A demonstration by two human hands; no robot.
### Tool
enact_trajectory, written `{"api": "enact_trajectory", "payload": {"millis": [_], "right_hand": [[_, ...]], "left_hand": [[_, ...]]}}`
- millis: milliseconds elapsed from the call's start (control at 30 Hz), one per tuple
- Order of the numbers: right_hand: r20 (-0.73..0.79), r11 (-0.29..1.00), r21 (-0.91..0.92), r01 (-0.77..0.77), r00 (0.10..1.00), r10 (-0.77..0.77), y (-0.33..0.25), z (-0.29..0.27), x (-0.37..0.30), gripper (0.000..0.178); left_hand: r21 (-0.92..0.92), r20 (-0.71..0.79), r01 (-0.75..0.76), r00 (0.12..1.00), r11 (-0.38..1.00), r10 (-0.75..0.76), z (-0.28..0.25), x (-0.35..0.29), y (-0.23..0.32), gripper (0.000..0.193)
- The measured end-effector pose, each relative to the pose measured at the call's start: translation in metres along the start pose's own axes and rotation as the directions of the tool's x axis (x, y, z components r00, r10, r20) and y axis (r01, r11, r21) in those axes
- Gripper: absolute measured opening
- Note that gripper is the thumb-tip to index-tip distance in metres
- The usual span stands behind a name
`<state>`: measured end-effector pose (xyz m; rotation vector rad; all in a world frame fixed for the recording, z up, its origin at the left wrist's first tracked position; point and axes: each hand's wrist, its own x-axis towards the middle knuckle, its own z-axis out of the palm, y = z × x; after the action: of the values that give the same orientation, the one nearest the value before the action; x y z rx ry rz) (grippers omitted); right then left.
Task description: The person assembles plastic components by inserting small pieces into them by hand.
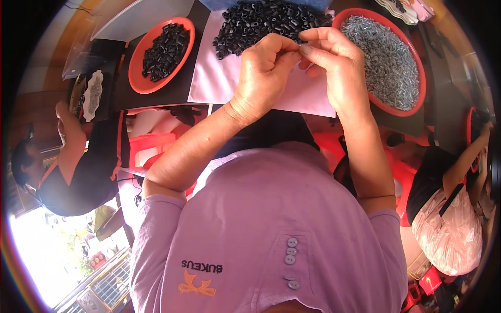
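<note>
My left hand [265, 70] and my right hand [335, 62] meet fingertip to fingertip above a pink cloth [211, 83]. Both are pinched closed. Whatever small part they hold between them is mostly hidden by the fingers; I cannot make out its kind. Just beyond the hands lies a heap of short black tubular pieces [261, 23]. Close by my right hand stands a red basin [421, 78] full of small shiny metal pieces [383, 62], perhaps springs. Farther left, an orange-red basin [136, 73] contains more black pieces [166, 51].
A dark table [125, 96] carries the cloth and basins. One person [78, 167] sits at the left and another [449, 208] at the right, each with arms at work. A white tray [93, 96] lies by the left person. Red stools [151, 143] stand below the table edge.
</note>
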<state>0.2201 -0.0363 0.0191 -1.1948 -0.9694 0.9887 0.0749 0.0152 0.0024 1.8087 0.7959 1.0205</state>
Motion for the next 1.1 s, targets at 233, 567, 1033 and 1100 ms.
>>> {"api": "enact_trajectory", "payload": {"millis": [233,567,1033,1100], "right_hand": [[0.002,0.998,0.050,-0.031,1.000,0.031,0.008,0.005,0.000,0.021],[-0.045,0.995,0.100,-0.015,0.999,0.019,0.012,0.007,0.003,0.019],[-0.117,0.965,0.186,0.182,0.980,-0.162,0.015,0.000,-0.002,0.018],[-0.138,0.963,0.146,0.225,0.969,-0.206,0.015,0.000,-0.003,0.018]], "left_hand": [[-0.172,-0.002,0.133,0.991,0.976,-0.136,-0.005,-0.010,0.000,0.017],[-0.214,-0.047,0.038,0.998,0.976,-0.050,-0.001,-0.006,0.004,0.019],[-0.341,0.014,0.269,0.960,0.901,-0.281,-0.009,0.000,0.003,0.021],[-0.181,0.006,0.226,0.973,0.957,-0.229,-0.005,-0.001,-0.001,0.020]]}}
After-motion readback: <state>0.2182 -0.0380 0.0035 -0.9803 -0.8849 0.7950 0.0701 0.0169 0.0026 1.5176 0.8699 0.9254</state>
